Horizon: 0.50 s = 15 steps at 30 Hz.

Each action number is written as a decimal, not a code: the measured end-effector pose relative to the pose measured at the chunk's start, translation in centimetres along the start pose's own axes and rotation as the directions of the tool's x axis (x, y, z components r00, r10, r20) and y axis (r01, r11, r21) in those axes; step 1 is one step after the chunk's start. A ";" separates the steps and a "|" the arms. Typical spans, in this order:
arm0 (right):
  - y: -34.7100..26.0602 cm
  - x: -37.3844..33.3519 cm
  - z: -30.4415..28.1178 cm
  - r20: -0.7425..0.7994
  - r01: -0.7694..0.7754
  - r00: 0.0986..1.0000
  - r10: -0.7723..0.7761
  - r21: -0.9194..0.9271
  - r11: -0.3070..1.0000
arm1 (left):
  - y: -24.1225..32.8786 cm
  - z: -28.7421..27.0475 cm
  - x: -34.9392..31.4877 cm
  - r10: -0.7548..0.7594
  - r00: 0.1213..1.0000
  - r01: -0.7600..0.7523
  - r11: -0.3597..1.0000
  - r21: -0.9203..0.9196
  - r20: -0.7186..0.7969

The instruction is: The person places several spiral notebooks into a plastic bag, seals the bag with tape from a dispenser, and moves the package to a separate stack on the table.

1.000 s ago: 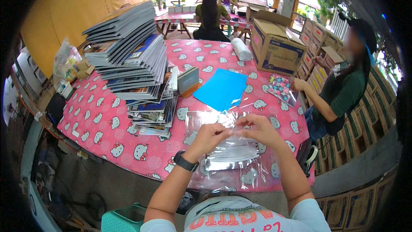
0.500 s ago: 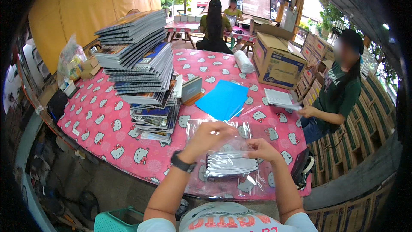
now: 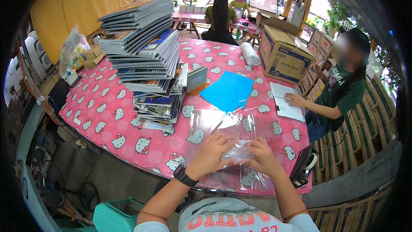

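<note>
On the near side of the table lies a clear plastic sheet (image 3: 201, 122), spread flat and glinting. My left hand (image 3: 216, 152), with a dark watch on its wrist, closes on a small plastic-wrapped white notebook (image 3: 242, 144) from its left. My right hand (image 3: 262, 157) grips the same notebook from its right, fingers bent over the top and thumb toward the left thumb. Both hands cover most of the notebook, so its binding does not show. Just beyond the sheet are flat bright blue sheets (image 3: 227, 91).
A tall, leaning stack of spiral notebooks (image 3: 146, 60) stands at left, beside a small upright box (image 3: 197, 79). A large carton (image 3: 285, 51) and a plastic roll (image 3: 249, 54) are farther back. A tape dispenser (image 3: 304, 165) sits at right. A co-worker (image 3: 343, 86) handles an open notebook (image 3: 285, 102).
My hands have come down from above the plastic and closed on the notebook, which they now largely hide. The co-worker's notebook now lies open on the table with a hand on it.
</note>
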State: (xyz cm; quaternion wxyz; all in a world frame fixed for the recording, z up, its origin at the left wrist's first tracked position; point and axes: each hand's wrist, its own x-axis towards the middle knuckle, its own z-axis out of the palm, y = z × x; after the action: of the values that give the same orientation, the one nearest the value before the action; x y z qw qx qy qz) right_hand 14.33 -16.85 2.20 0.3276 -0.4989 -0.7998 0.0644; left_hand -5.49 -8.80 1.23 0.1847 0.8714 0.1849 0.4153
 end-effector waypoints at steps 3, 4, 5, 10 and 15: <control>0.0 -0.2 0.8 -0.071 -0.011 0.997 0.010 -0.022 1.000 | -0.2 0.1 -0.4 -0.041 0.986 0.043 0.999 -0.004 0.160; 0.1 -0.3 0.9 -0.104 -0.019 0.994 0.017 -0.019 1.000 | -0.2 0.3 -0.4 -0.031 0.990 0.030 1.000 0.008 0.137; -0.1 -0.3 0.7 -0.110 -0.023 0.994 0.018 -0.050 0.998 | -0.3 0.5 -0.4 -0.020 0.993 0.018 1.000 0.019 0.115; 0.7 0.5 0.2 -0.002 -0.094 0.996 0.094 -0.053 0.994 | 0.0 0.7 0.0 -0.119 0.985 0.110 0.991 0.077 0.127; -0.3 2.7 -0.2 0.005 -0.280 0.960 0.280 -0.034 0.959 | -3.9 0.1 2.5 -0.117 0.965 0.128 0.991 -0.031 0.236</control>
State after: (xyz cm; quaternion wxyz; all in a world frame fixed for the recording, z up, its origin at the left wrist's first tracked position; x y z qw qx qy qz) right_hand 13.52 -14.78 3.74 0.3031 -0.6121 -0.7236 0.0994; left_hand -4.61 -4.30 0.95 0.2505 0.8966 0.2058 0.3016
